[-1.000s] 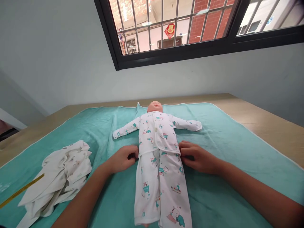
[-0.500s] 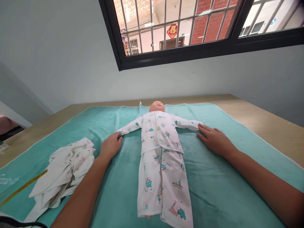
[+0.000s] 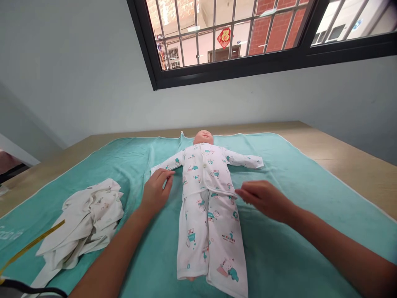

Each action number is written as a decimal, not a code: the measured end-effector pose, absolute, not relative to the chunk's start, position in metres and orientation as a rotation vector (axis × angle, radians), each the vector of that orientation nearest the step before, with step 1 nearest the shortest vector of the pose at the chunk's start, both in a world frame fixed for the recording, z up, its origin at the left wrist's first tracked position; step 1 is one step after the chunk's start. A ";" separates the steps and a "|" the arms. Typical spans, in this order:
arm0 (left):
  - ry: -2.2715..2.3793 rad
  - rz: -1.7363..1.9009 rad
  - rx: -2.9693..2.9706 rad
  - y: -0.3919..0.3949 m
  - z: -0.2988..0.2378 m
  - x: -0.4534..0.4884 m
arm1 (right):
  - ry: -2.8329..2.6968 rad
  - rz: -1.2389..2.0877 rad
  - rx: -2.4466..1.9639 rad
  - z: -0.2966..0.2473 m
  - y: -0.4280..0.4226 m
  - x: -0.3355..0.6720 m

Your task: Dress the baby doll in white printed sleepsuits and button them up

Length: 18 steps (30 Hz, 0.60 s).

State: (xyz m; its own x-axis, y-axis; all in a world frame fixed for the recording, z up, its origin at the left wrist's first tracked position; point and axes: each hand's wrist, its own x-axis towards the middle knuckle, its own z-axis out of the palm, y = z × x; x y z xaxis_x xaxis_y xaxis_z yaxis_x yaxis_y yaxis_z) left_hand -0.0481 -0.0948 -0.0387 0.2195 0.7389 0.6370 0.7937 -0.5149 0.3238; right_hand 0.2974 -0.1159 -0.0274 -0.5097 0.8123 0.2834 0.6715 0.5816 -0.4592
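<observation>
A baby doll (image 3: 204, 136) lies on its back, arms spread, on a teal blanket (image 3: 285, 256). It wears a white printed shirt (image 3: 194, 169) and matching trousers (image 3: 194, 236). My left hand (image 3: 157, 191) hovers by the doll's sleeve on the left, fingers stretched and thumb apart, holding nothing. At the shirt's lower right edge is my right hand (image 3: 265, 199), its fingers bent and pressed together, tips by the hem. Whether cloth is pinched between them is hidden. The right-hand sleeve (image 3: 248, 161) lies free and straight.
A crumpled white printed garment (image 3: 89, 223) lies on the blanket at the left, with a yellow tape strip (image 3: 34, 244) beside it. A dark cord (image 3: 31, 286) crosses the lower left corner. Behind the wooden table (image 3: 341, 153) stand a wall and a barred window (image 3: 229, 70).
Both hands have left the sleeve ends. My left hand has moved slightly right and inward; my right hand has come left and down to the shirt's hem.
</observation>
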 end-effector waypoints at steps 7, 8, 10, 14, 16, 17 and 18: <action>-1.263 -1.024 -3.063 -0.181 -0.004 -0.003 | -2.761 0.177 -0.598 -0.023 -0.195 0.240; -1.161 -0.926 -3.113 -0.197 -0.002 0.001 | -2.779 0.056 -0.528 -0.026 -0.206 0.233; -1.094 -0.802 -3.062 -0.224 -0.003 0.005 | -2.757 -0.173 -0.474 -0.034 -0.222 0.224; -1.116 -0.648 -2.864 -0.254 -0.019 0.002 | -2.695 -0.292 -0.574 -0.042 -0.235 0.219; -1.150 -0.644 -2.817 -0.260 -0.027 -0.001 | -2.690 -0.264 -0.596 -0.039 -0.238 0.223; -1.174 -0.666 -2.800 -0.262 -0.030 -0.002 | -2.688 -0.254 -0.591 -0.038 -0.239 0.226; -1.191 -0.699 -2.787 -0.264 -0.031 -0.003 | -2.686 -0.251 -0.583 -0.036 -0.240 0.230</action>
